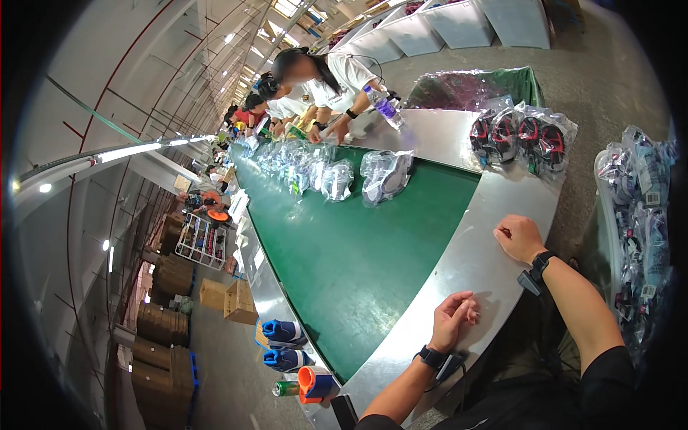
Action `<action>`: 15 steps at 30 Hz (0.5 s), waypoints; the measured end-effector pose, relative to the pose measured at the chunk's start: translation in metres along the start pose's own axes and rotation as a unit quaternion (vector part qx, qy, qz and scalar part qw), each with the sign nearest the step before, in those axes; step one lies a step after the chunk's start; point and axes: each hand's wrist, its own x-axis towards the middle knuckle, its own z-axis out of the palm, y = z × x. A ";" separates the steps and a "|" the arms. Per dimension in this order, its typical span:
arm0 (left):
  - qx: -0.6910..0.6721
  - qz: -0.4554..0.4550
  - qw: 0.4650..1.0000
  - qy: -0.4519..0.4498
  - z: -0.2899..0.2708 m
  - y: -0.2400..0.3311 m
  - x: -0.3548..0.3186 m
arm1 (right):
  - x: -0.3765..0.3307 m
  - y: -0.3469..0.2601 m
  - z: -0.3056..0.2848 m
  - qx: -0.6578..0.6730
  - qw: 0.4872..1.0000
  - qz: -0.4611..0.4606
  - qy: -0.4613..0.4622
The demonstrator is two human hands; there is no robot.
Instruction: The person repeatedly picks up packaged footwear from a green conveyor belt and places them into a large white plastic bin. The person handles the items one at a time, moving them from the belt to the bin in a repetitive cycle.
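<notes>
My left hand [453,319] rests over the bare metal end ledge [412,326] of the conveyor, its fingers loosely curled and a little apart, with nothing in them. Farther right on the same ledge, my right hand [517,238] is closed in a loose fist and holds nothing that I can see. Beyond both hands runs the green belt [351,265]. Clear-bagged shoes lie on its far part, the nearest being a grey bagged pair [387,178]. Bagged black-and-red shoes [527,140] sit on the metal corner beyond my right hand.
A bin of bagged shoes [634,215] stands at the right. Blue shoes [283,332], an orange-and-blue holder [315,383], a green can [285,388] and a dark flat object [344,412] line the left edge. Co-workers [344,79] lean over the far side, near a water bottle [385,107].
</notes>
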 end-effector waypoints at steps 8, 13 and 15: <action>-0.002 -0.003 1.000 0.003 -0.001 -0.001 0.001 | 0.000 0.000 0.000 0.003 1.000 0.005 0.005; -0.004 0.000 1.000 0.000 0.000 -0.001 0.000 | 0.000 0.000 0.000 -0.002 1.000 0.003 0.004; -0.004 0.001 1.000 -0.002 0.000 -0.001 -0.001 | 0.000 -0.001 0.001 0.001 1.000 0.003 0.007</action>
